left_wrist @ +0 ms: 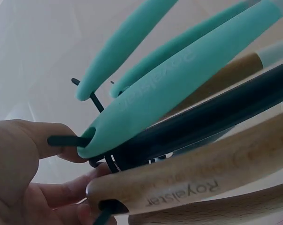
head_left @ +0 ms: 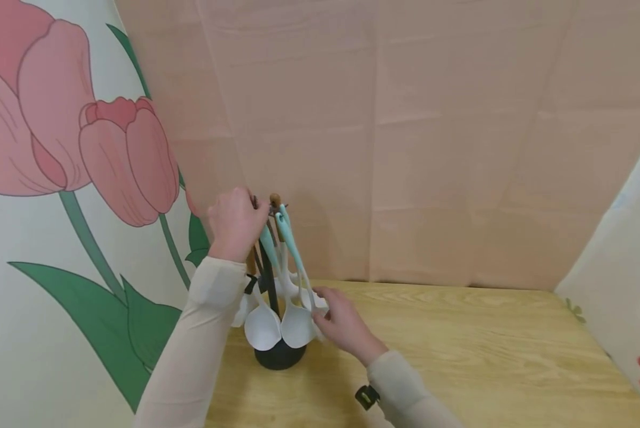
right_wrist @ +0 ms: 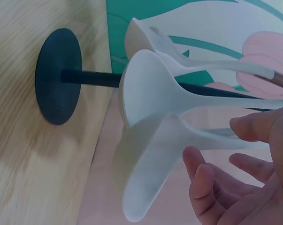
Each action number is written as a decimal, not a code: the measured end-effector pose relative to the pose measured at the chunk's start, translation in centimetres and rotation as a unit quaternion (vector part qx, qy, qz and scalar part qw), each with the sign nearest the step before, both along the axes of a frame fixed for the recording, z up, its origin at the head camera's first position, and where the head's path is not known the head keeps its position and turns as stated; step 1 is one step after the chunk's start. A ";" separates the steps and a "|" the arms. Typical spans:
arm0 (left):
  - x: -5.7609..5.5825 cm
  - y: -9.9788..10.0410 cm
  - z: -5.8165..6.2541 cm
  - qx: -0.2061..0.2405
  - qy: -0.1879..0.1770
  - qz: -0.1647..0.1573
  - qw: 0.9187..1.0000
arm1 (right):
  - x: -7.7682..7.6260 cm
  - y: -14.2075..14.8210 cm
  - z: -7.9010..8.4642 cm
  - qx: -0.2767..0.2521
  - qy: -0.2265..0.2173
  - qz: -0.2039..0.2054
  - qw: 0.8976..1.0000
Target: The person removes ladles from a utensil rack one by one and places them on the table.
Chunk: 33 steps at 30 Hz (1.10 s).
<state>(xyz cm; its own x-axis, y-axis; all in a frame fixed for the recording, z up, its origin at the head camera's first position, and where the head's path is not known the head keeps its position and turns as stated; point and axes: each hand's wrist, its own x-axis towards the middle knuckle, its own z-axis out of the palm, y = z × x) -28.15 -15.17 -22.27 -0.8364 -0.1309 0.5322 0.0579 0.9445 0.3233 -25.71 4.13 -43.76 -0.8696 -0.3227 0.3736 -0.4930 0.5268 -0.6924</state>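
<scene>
A black utensil stand (head_left: 279, 358) bears several hanging white kitchen utensils, some with turquoise handles and some with wooden ones. At its top my left hand (head_left: 236, 223) grips the hub, thumb beside a hook that passes through a turquoise handle (left_wrist: 146, 108). A wooden handle (left_wrist: 197, 180) hangs from another hook by the fingers. Lower down, on the right side, my right hand (head_left: 346, 324) reaches to the utensil heads with thumb and fingers apart. In the right wrist view its fingertips are right at the neck of a white ladle (right_wrist: 153, 164); another white utensil head (right_wrist: 148, 86) hangs beside it.
The stand's round base (right_wrist: 59, 77) rests on a wood-grain table (head_left: 459, 345). Behind is a wall covered in pinkish-beige sheeting (head_left: 432, 148). Close on the left rises a white wall with painted tulips (head_left: 129, 160); another white panel (head_left: 624, 267) borders the table at right.
</scene>
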 end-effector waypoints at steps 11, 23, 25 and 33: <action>0.1 -0.7 -0.9 -0.042 0.022 0.023 0.999 | 0.3 -2.2 -0.7 -0.005 0.015 0.030 0.999; -0.3 -1.1 -1.1 -0.057 0.022 0.010 0.998 | 0.8 -3.3 -0.9 -0.030 0.043 0.038 0.998; -0.5 -1.0 -1.2 -0.059 0.026 0.006 0.998 | 0.8 -3.3 -0.9 -0.039 0.044 0.041 0.997; -0.8 -0.5 -1.1 -0.085 0.033 -0.004 0.996 | 0.8 -3.1 -0.9 -0.036 0.044 0.046 0.997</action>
